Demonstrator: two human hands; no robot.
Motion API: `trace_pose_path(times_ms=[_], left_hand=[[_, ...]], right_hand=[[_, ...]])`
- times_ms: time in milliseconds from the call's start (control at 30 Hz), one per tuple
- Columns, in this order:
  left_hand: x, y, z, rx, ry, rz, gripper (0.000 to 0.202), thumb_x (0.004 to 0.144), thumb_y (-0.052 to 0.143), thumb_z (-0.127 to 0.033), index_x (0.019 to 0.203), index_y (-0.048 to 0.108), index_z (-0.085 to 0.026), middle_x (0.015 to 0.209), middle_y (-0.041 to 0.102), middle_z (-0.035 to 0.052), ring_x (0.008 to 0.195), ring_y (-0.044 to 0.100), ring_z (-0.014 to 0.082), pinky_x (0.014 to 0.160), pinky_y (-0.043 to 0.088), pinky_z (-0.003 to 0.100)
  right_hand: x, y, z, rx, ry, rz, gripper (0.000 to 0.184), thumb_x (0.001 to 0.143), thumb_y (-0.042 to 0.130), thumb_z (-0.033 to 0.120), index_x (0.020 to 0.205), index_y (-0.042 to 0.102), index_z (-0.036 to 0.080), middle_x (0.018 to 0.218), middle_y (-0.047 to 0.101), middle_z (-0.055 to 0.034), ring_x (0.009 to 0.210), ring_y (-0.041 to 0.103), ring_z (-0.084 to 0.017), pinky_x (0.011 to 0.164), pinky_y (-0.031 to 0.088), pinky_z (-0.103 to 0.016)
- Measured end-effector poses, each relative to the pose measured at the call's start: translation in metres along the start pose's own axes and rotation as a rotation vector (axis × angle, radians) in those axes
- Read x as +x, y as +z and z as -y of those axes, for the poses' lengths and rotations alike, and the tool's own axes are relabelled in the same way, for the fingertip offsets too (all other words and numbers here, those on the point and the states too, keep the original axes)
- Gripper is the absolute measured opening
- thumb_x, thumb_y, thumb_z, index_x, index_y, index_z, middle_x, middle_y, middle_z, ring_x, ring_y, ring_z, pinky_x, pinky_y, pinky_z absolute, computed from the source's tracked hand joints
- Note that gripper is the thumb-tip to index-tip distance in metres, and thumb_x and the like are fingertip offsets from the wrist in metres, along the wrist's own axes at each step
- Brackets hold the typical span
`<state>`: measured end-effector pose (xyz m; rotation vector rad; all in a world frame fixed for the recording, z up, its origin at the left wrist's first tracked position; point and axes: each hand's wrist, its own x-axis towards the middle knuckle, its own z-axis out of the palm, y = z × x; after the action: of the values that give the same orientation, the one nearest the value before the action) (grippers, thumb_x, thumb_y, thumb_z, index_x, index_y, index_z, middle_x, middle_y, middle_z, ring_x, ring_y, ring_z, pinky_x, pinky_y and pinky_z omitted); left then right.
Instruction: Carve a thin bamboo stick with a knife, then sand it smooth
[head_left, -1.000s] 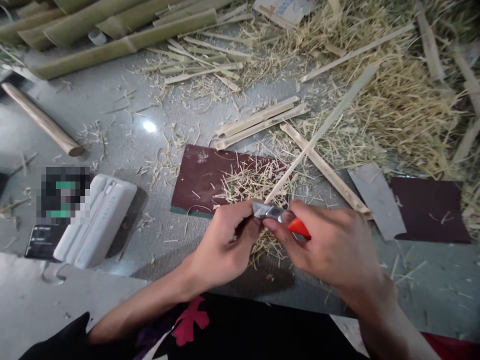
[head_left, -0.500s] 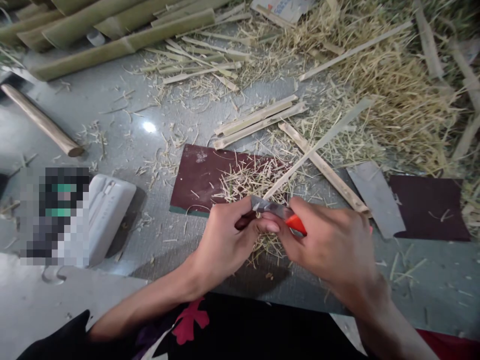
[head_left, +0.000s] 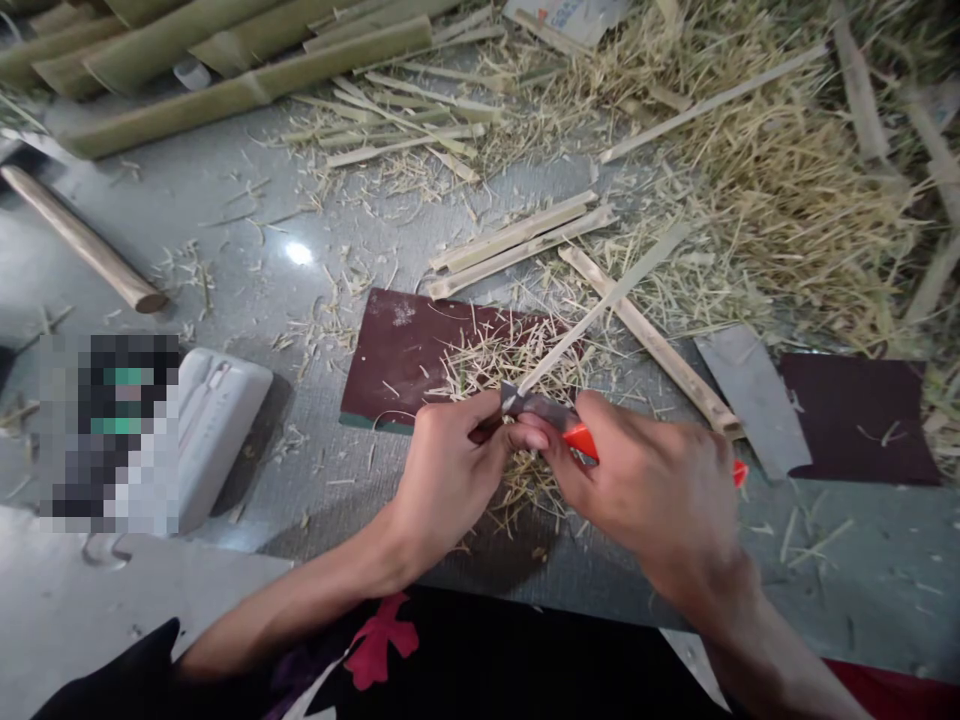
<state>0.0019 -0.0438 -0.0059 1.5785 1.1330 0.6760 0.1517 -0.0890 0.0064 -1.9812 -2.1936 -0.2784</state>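
Closed around the orange handle of a knife (head_left: 582, 441), my right hand (head_left: 660, 490) sits right of centre. The knife's grey blade lies against a thin bamboo strip (head_left: 600, 315) that slants up and to the right. My left hand (head_left: 450, 485) is closed on the near end of this strip, though its fingers partly hide the grip. Both thumbs meet close to the blade. Beneath and beyond the hands, pale shavings (head_left: 495, 355) cover part of a dark red sheet (head_left: 409, 345).
Two bamboo pieces (head_left: 517, 245) and a single split length (head_left: 652, 340) lie beyond the hands. A flat grey plate (head_left: 754, 400) overlaps another dark sheet (head_left: 862, 415) at right. To the left are a white device (head_left: 229, 420) and a wooden stick (head_left: 82, 240). Bamboo halves (head_left: 247, 95) line the back left.
The bamboo strip's far end has shifted down and left, toward my hands. My right hand and the knife have moved slightly left, with more of the orange handle's end showing.
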Motion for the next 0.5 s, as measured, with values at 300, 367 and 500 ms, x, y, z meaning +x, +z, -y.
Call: trace_pose_path(times_ms=[300, 367, 500], left_hand=[[0.0008, 0.0053, -0.0001, -0.233, -0.076, 0.061, 0.041, 0.079, 0.065, -0.039, 0.056, 0.038, -0.018, 0.053, 0.024, -0.0077, 0.049, 0.020, 0.0063, 0.039, 0.017, 0.020], [0.0003, 0.0048, -0.0002, -0.246, -0.058, 0.098, 0.033, 0.081, 0.064, -0.037, 0.064, 0.043, -0.018, 0.055, 0.026, -0.0076, 0.050, 0.023, 0.0067, 0.041, 0.019, 0.020], [-0.0021, 0.0027, -0.0001, -0.227, -0.042, 0.137, 0.022, 0.088, 0.053, -0.036, 0.077, 0.045, -0.019, 0.060, 0.028, -0.0067, 0.052, 0.027, 0.0074, 0.043, 0.023, 0.021]], right_hand=[[-0.0005, 0.0003, -0.0040, 0.070, 0.059, -0.036, 0.041, 0.084, 0.052, 0.051, 0.059, 0.046, 0.019, 0.044, 0.048, 0.0029, 0.036, 0.039, -0.010, 0.044, 0.017, -0.026], [-0.0003, 0.0004, -0.0045, 0.104, 0.061, -0.034, 0.040, 0.085, 0.052, 0.050, 0.060, 0.047, 0.019, 0.045, 0.049, 0.0026, 0.036, 0.039, -0.009, 0.044, 0.017, -0.026], [0.0011, 0.0002, -0.0052, 0.149, 0.056, -0.017, 0.043, 0.087, 0.047, 0.052, 0.060, 0.049, 0.018, 0.044, 0.048, 0.0017, 0.035, 0.037, -0.009, 0.044, 0.017, -0.026]])
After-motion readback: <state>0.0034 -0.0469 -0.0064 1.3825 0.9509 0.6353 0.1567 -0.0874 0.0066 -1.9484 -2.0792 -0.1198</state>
